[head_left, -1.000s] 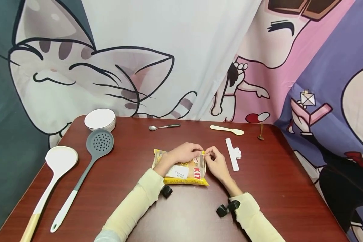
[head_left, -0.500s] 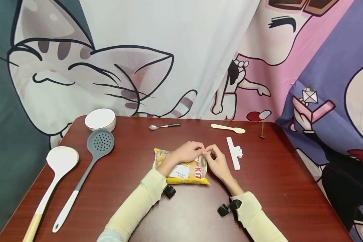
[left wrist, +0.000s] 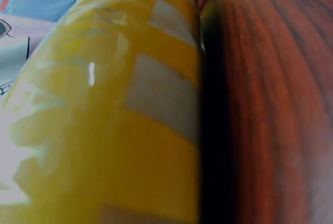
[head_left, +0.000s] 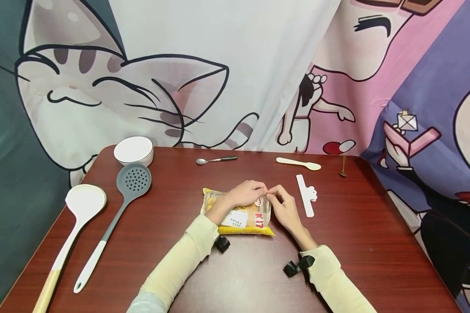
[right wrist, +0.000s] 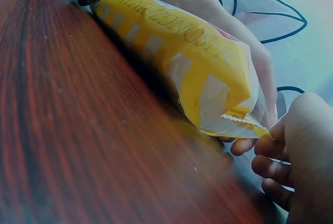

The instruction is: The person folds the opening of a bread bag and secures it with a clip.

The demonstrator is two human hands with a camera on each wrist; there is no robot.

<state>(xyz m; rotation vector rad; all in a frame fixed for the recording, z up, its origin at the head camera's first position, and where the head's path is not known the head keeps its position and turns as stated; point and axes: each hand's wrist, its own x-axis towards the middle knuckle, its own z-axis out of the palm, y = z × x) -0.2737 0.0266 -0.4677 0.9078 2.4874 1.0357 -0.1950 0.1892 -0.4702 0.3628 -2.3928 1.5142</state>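
A plump yellow and clear plastic food bag (head_left: 254,219) lies on the table between my hands, with "K17" in red and a white label on its upper face. My left hand (head_left: 246,194) reaches across the top of the bag and grips its far right corner. At that same corner my right hand (head_left: 287,212) pinches the film between thumb and fingertips, as the right hand (right wrist: 312,151) also shows in the right wrist view. Both sets of fingertips nearly meet there and cover the corner. In the left wrist view the striped yellow side of the bag (left wrist: 93,120) fills most of the picture.
Right of the hands lies a white clip (head_left: 307,196). Behind are a small metal spoon (head_left: 216,160), a pale spoon (head_left: 297,163) and a tiny brownish item (head_left: 343,168). A white ladle (head_left: 85,202), a grey skimmer (head_left: 134,180) and a white bowl (head_left: 134,150) stand left.
My fingertips have drawn closer together at the bag's corner, and the yellow tip seen between them a second ago is now covered. The head view has shifted slightly.
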